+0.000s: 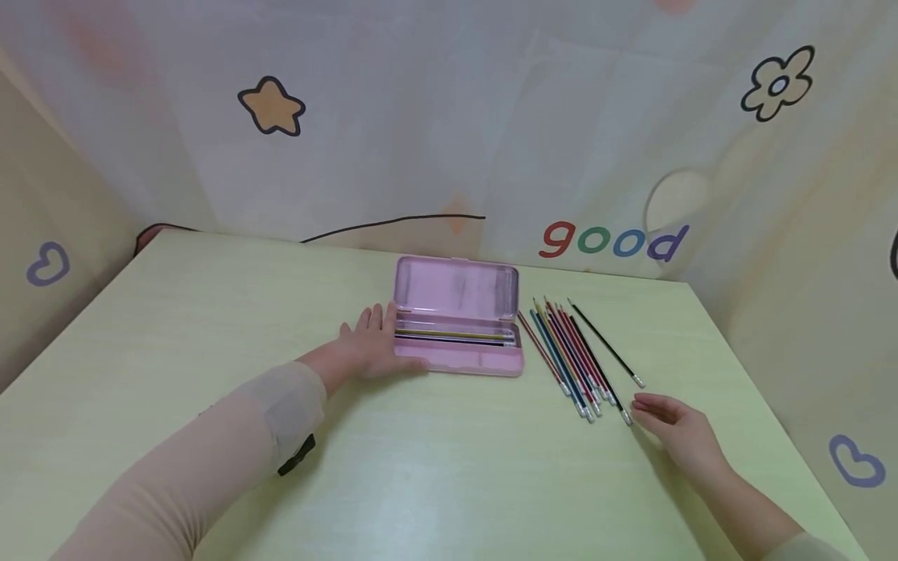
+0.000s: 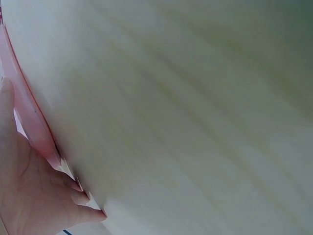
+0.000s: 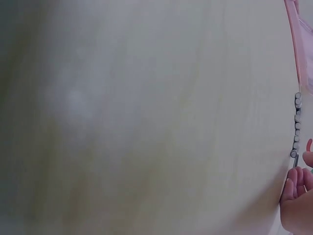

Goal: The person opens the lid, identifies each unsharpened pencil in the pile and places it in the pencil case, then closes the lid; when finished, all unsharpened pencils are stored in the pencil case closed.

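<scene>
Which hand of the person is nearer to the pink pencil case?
Left. The left hand touches the pink pencil case at its left end; the right hand is apart from it, to the near right of the loose pencils.

Up on the head, we looked forward and down over the left hand (image 1: 368,349) and right hand (image 1: 682,436)! From each wrist we skimmed the tabletop (image 1: 449,467), close in, its hand at the edge. All three views shared the pink case (image 1: 449,361) touching the left hand; head and right wrist shared pencils (image 1: 574,360) near the right.
</scene>
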The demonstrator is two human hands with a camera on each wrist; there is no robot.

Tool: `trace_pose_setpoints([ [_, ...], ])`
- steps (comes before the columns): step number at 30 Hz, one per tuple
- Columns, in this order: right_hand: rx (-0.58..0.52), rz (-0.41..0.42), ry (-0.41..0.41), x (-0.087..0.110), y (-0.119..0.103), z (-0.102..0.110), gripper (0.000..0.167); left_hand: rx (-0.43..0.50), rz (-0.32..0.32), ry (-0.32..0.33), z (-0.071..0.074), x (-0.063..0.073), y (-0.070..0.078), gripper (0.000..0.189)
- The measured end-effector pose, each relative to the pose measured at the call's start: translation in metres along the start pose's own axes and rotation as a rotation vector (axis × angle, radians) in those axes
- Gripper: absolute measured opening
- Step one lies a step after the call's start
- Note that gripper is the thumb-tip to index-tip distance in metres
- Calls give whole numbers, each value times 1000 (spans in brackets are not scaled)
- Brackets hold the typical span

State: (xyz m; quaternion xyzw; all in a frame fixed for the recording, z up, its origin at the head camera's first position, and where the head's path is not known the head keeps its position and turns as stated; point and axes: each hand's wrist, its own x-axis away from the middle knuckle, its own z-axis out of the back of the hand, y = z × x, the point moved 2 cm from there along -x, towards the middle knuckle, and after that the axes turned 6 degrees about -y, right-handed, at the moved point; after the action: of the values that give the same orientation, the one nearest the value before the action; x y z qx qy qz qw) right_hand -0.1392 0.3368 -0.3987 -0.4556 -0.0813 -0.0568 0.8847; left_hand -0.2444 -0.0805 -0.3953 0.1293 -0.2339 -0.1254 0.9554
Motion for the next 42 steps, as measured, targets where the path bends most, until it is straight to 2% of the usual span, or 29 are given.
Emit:
trace_pose_setpoints([
  [5, 27, -10, 0, -1, 0, -3, 55, -6, -5, 0, 0, 1, 0, 119],
  [13, 163, 5, 69, 3, 4, -4, 57, -8, -13, -6, -1, -4, 5, 120],
  [18, 184, 13, 87, 4, 5, -8, 50, -13, -5, -8, -5, -3, 3, 119],
  [26, 239, 23, 138, -3, 2, -4, 33, -5, -11, 6, -2, 1, 3, 118],
  [29, 193, -14, 141, -6, 1, -1, 34, -1, -9, 8, -4, 0, 3, 118],
  [35, 3, -66, 159, -13, 1, 7, 41, -15, -3, 6, -1, 2, 5, 117],
  [38, -26, -58, 203, -16, -2, 11, 44, -10, 5, 2, 1, 4, 5, 117],
  [42, -46, -6, 253, -19, -7, 20, 44, -5, 13, 1, 3, 4, 3, 117],
])
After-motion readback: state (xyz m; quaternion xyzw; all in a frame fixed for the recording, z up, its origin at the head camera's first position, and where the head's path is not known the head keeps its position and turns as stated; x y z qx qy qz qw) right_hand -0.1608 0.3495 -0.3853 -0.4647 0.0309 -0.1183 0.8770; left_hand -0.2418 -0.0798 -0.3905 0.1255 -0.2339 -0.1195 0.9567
